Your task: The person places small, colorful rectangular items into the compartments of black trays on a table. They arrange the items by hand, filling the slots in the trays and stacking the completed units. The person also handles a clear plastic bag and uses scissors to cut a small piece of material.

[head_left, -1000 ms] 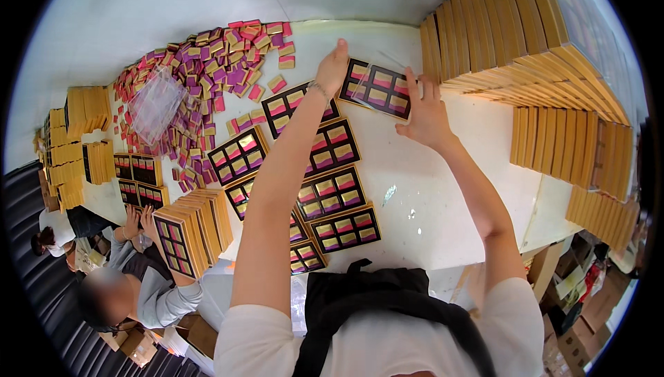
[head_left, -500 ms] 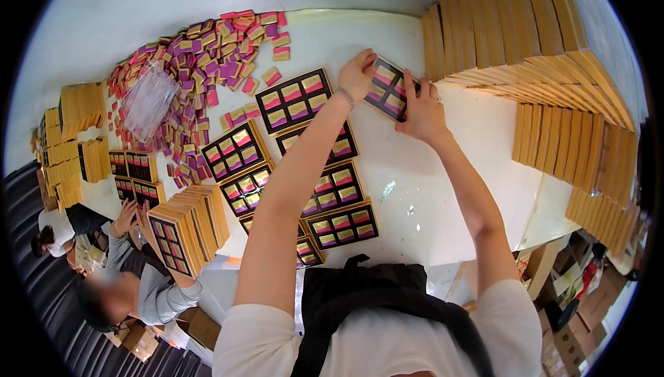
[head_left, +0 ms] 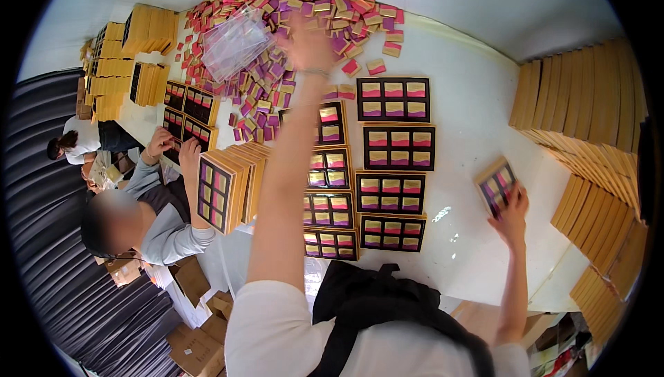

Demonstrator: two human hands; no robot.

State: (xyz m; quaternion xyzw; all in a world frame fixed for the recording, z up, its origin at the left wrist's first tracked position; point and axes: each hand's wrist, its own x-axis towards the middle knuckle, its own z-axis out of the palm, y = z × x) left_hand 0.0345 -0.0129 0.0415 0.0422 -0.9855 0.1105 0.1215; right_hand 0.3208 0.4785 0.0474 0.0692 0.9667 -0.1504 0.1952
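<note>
My left hand reaches over a heap of small flat wrapped pieces, gold with pink or purple, beside a stack of clear plastic covers. Motion smears its fingers, so whether they grip anything is not visible. On the right of the white table, my right hand has its fingers closed on the edge of a black-and-gold box, tilted, with coloured pieces in its compartments. Between my arms lie open boxes in two columns, filled with the same pieces; my left forearm hides part of the left column.
Gold boxes stand in rows and stacks along the right side. To the left, a co-worker in a grey sleeve handles boxes behind an upright stack. More stacks stand farther left.
My left hand has let go of the box and swung left to the heap. My right hand has brought the box nearer and to the right. The whole view has shifted.
</note>
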